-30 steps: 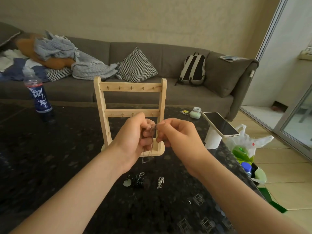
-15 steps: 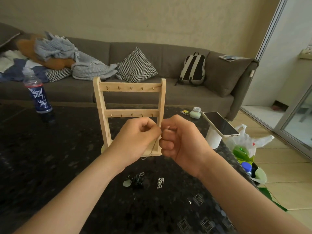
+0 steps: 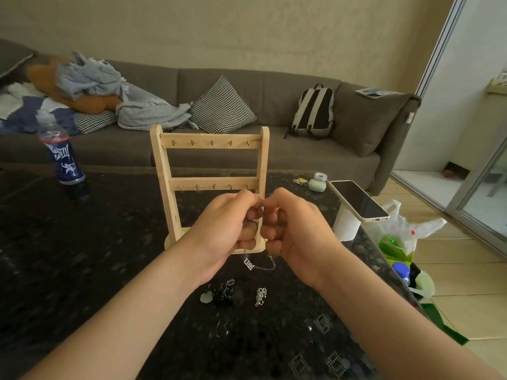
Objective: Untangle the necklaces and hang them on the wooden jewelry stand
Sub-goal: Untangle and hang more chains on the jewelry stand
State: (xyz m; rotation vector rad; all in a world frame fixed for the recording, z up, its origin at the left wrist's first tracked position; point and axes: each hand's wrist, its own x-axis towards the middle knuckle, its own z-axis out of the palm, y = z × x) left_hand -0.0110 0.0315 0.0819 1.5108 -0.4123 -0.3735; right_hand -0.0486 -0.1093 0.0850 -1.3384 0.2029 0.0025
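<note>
A wooden jewelry stand with two bars of small hooks stands upright on the dark table; no necklace hangs on it. In front of its base, my left hand and my right hand sit knuckle to knuckle, fingers curled, each pinching one thin silver necklace. Its chain droops in a short loop below the hands, with a small pendant at the left. On the table nearer me lie a dark necklace with a pale pendant and a bunched silver chain.
A blue-labelled bottle stands far left on the table. A phone on a white holder, a small green case and a tape roll sit at the right edge. Plastic bags lie on the floor beyond. A grey sofa runs behind.
My hands have drawn close together and lowered slightly. The silver necklace now hangs out below them in a loop with its pendant showing.
</note>
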